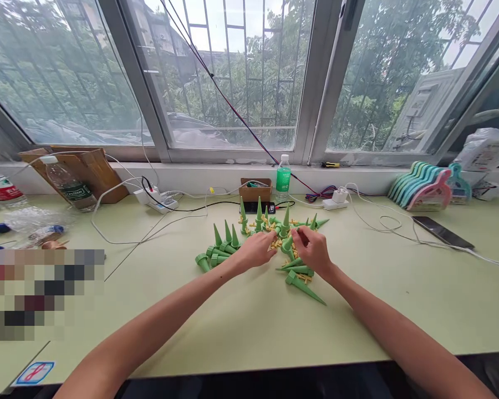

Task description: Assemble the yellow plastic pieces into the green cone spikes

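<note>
holds left hand [256, 249] and right hand [314, 247] close together among green spikes [303, 286] and small yellow pieces [305, 278] heaped on the pale-green table [241, 327]; curls both sets of fingers inward, cannot tell around what; looks like light, stiff, slightly slippery plastic; best pinched at the thick collared end, sparing the slender tip

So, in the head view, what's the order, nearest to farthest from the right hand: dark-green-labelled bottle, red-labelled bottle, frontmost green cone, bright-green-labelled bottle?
1. Frontmost green cone: on the wearer's side of the right hand.
2. Bright-green-labelled bottle: beyond the hand, slightly left.
3. Dark-green-labelled bottle: well left.
4. Red-labelled bottle: farthest left.
</note>
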The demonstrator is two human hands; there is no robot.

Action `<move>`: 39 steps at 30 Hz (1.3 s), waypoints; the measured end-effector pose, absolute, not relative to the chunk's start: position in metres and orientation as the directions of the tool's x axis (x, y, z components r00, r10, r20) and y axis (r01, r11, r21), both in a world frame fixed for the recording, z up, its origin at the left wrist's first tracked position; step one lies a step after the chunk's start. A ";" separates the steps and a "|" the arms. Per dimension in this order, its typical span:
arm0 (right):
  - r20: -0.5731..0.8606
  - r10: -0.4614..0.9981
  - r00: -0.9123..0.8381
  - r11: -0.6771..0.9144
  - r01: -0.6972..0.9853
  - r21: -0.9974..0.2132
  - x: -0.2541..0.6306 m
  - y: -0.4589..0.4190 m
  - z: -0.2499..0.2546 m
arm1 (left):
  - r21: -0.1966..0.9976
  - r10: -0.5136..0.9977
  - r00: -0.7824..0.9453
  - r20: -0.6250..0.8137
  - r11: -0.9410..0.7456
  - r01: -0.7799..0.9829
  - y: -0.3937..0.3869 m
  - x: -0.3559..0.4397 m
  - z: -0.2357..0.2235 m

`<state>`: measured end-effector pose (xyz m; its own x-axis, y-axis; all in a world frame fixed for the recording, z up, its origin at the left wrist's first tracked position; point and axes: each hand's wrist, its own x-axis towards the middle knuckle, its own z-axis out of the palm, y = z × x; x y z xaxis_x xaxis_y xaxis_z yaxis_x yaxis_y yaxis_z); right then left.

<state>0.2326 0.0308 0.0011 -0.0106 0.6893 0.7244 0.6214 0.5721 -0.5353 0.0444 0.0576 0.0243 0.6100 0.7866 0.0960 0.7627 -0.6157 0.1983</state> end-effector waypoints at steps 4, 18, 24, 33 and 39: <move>0.786 0.616 0.045 0.584 0.644 -0.495 0.234 0.028 0.007 | 0.071 0.764 0.640 0.075 -0.645 0.761 0.053 0.055 0.024; 0.784 0.618 0.052 0.559 0.672 -0.486 0.235 0.029 0.009 | 0.152 0.778 0.604 0.170 -0.627 0.764 0.043 0.047 0.022; 0.736 0.676 0.040 0.532 0.664 -0.525 0.235 0.030 0.009 | 0.150 0.734 0.664 0.143 -0.679 0.718 0.046 0.053 0.016; 0.642 0.767 -0.002 0.524 0.579 -0.625 0.239 0.034 0.005 | 0.120 0.724 0.673 0.151 -0.690 0.714 0.037 0.045 0.012; 0.649 0.761 -0.014 0.534 0.582 -0.613 0.236 0.034 0.005 | 0.142 0.745 0.649 0.155 -0.667 0.731 0.031 0.045 0.012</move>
